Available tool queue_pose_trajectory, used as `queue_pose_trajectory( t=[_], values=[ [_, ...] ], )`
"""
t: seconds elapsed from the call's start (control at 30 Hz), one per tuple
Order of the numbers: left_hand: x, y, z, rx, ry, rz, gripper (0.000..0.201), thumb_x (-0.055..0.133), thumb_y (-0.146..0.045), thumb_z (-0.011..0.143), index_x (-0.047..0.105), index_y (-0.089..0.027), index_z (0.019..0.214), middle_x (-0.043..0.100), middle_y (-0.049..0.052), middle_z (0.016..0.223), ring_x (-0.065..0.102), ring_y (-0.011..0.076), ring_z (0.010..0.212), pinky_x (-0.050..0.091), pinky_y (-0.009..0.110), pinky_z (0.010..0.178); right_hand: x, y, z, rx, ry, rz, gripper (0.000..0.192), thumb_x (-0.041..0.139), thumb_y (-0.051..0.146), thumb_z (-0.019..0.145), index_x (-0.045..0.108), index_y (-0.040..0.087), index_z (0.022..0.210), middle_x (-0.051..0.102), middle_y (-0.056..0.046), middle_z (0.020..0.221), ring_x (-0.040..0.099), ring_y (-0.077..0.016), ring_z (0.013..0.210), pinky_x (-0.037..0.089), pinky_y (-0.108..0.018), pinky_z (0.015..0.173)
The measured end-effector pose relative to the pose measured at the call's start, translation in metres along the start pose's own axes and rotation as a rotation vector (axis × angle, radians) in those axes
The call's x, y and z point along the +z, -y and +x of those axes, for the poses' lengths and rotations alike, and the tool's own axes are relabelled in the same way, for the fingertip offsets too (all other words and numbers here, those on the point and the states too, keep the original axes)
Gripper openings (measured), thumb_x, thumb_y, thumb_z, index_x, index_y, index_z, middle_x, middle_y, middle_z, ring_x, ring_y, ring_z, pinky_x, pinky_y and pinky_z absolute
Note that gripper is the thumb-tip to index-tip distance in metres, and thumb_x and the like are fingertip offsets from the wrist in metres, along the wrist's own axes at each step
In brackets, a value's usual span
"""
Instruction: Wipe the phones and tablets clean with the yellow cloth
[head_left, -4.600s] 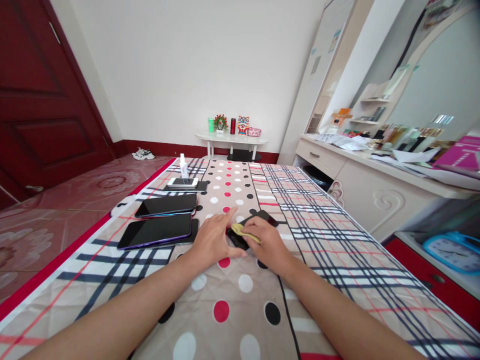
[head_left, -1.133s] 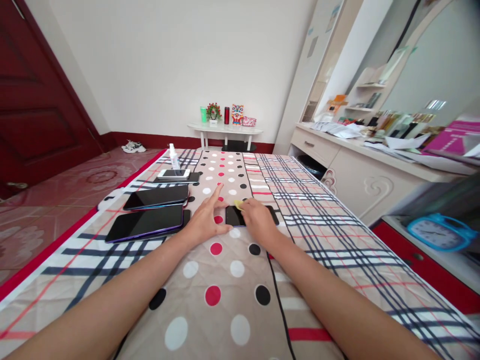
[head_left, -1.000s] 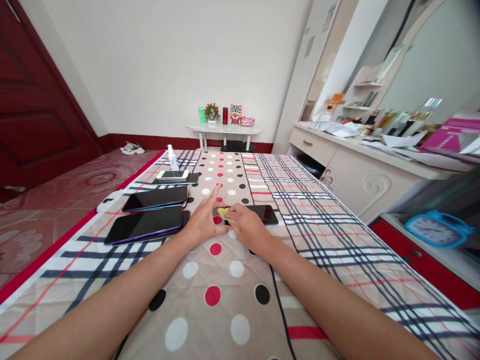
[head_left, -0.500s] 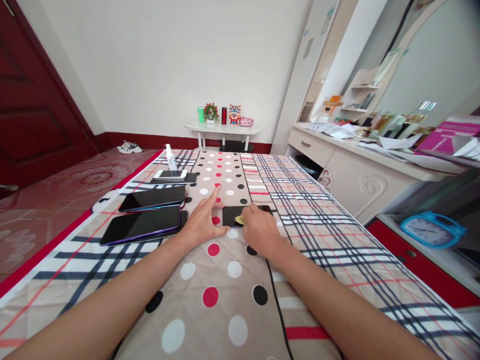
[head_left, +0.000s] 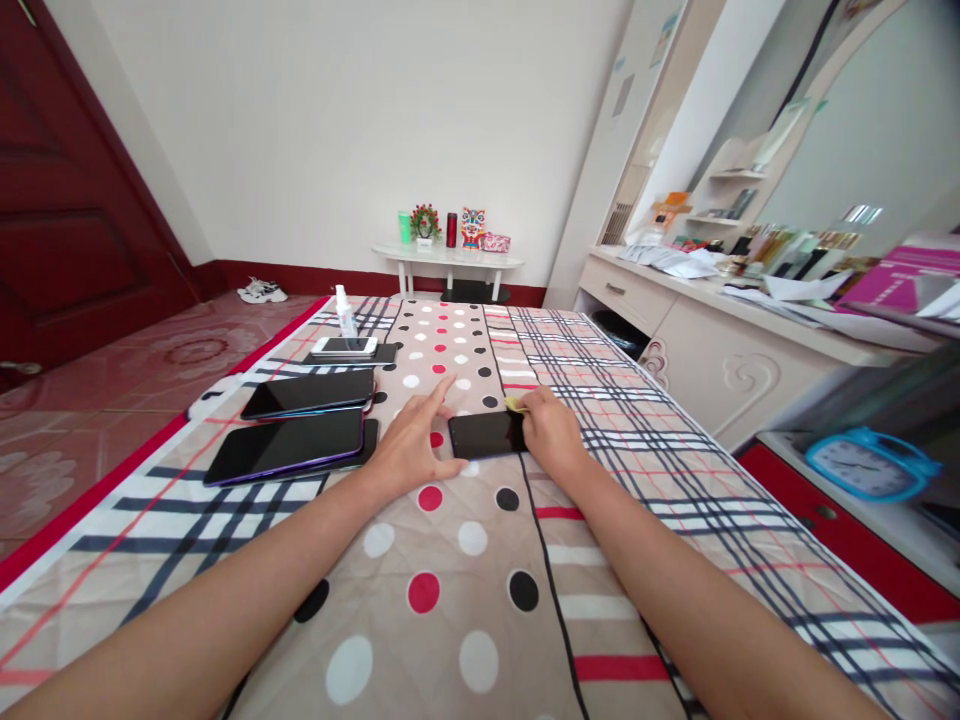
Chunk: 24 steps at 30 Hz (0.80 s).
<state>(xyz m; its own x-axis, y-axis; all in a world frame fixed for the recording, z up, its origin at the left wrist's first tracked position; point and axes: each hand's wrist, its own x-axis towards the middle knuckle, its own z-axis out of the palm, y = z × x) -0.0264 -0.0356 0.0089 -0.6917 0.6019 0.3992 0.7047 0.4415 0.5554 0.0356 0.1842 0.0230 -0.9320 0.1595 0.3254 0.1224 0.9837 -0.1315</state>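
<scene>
A black smartphone [head_left: 486, 436] lies flat on the polka-dot strip of the bed cover, screen up. My left hand [head_left: 412, 440] rests at its left end, thumb and fingers spread apart around that end; whether they touch the phone is hard to tell. At the phone's right end, my right hand [head_left: 553, 428] is closed on a small yellow cloth [head_left: 516, 404], mostly hidden by the fingers. The hand covers the right end of the screen.
To the left lie stacked phones, a purple-edged one [head_left: 289, 446], another dark one [head_left: 309, 393] and a white one [head_left: 345, 345]. A white spray bottle [head_left: 346, 312] stands behind them. On the right are a dresser [head_left: 720, 350] and a blue clock [head_left: 862, 464].
My right hand has slid the yellow cloth from the middle of the screen to the phone's far right corner. My left hand has stayed at the left end.
</scene>
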Motion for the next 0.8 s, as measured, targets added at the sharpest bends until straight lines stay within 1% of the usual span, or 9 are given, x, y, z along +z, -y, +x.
queue_pose_trajectory(
  t=[0.13,0.2,0.3,0.4,0.47,0.57,0.63,0.7,0.8],
  values=[
    [0.001,0.000,-0.001,0.087,0.023,0.041,0.112,0.080,-0.030,0.059,0.015,-0.027,0.150,0.063,0.005,0.109,0.054,0.0263,0.106,0.042,0.040,0.096,0.008,0.035,-0.009,-0.384,0.045,0.370,0.033,0.046,0.005,0.080,0.068,0.020,0.100,0.063,-0.004,0.097,0.059,-0.0144,0.087,0.043,-0.024,0.077],
    [0.000,0.001,-0.001,0.132,0.031,0.061,0.105,0.078,-0.032,0.062,0.019,-0.024,0.149,0.065,0.006,0.108,0.056,0.0264,0.106,0.040,0.041,0.098,0.009,0.038,-0.009,-0.430,0.012,0.526,0.031,0.048,0.004,0.075,0.070,0.019,0.091,0.065,-0.003,0.090,0.059,-0.0144,0.082,0.044,-0.024,0.074],
    [-0.002,0.003,0.000,0.162,0.015,0.080,0.076,0.070,-0.035,0.073,0.038,-0.022,0.141,0.068,0.006,0.105,0.058,0.0259,0.104,0.039,0.042,0.098,0.002,0.017,0.000,-0.250,-0.185,0.672,0.026,0.048,0.005,0.070,0.070,0.017,0.079,0.066,-0.002,0.080,0.060,-0.0150,0.077,0.045,-0.026,0.073],
    [-0.006,0.003,0.003,0.164,0.022,0.072,0.029,0.053,-0.035,0.087,0.066,-0.022,0.110,0.069,0.006,0.097,0.061,0.0226,0.093,0.043,0.037,0.089,-0.006,-0.017,0.013,0.023,-0.441,0.770,0.022,0.049,0.011,0.070,0.070,0.016,0.076,0.066,-0.003,0.078,0.059,-0.0164,0.075,0.045,-0.028,0.072],
    [-0.007,0.005,0.005,0.123,0.025,0.024,0.033,0.042,-0.035,0.093,0.071,-0.021,0.085,0.070,0.004,0.086,0.061,0.0201,0.086,0.044,0.033,0.082,-0.008,-0.035,0.020,0.175,-0.530,0.841,0.021,0.051,0.016,0.070,0.070,0.015,0.079,0.068,-0.004,0.079,0.060,-0.0176,0.074,0.046,-0.028,0.070],
    [-0.006,0.011,0.008,-0.014,0.009,-0.012,0.043,0.037,-0.033,0.094,0.068,-0.020,0.067,0.069,0.003,0.074,0.062,0.0189,0.079,0.045,0.030,0.076,0.001,-0.049,0.024,0.288,-0.488,0.925,0.025,0.053,0.021,0.069,0.070,0.013,0.084,0.069,-0.006,0.080,0.061,-0.0187,0.072,0.047,-0.029,0.067],
    [-0.004,0.015,0.009,-0.091,-0.040,0.056,0.034,0.042,-0.032,0.092,0.071,-0.019,0.080,0.070,0.003,0.080,0.063,0.0202,0.081,0.046,0.031,0.077,0.011,-0.051,0.023,0.291,-0.390,0.907,0.026,0.053,0.022,0.068,0.071,0.012,0.085,0.071,-0.007,0.082,0.062,-0.0198,0.073,0.048,-0.031,0.070],
    [-0.001,0.016,0.008,-0.114,-0.073,0.162,0.032,0.048,-0.038,0.089,0.068,-0.019,0.106,0.071,0.006,0.094,0.062,0.0235,0.090,0.046,0.035,0.082,0.020,-0.051,0.022,0.269,-0.310,0.842,0.028,0.053,0.023,0.070,0.072,0.013,0.087,0.072,-0.007,0.086,0.064,-0.0213,0.078,0.049,-0.033,0.076],
    [0.004,0.014,0.007,-0.075,-0.022,0.283,0.066,0.057,-0.058,0.080,0.051,-0.017,0.132,0.062,0.012,0.122,0.055,0.0316,0.111,0.043,0.043,0.093,0.028,-0.051,0.022,0.232,-0.255,0.761,0.037,0.053,0.022,0.073,0.070,0.012,0.104,0.071,-0.009,0.103,0.065,-0.0227,0.093,0.047,-0.035,0.087]
  ],
)
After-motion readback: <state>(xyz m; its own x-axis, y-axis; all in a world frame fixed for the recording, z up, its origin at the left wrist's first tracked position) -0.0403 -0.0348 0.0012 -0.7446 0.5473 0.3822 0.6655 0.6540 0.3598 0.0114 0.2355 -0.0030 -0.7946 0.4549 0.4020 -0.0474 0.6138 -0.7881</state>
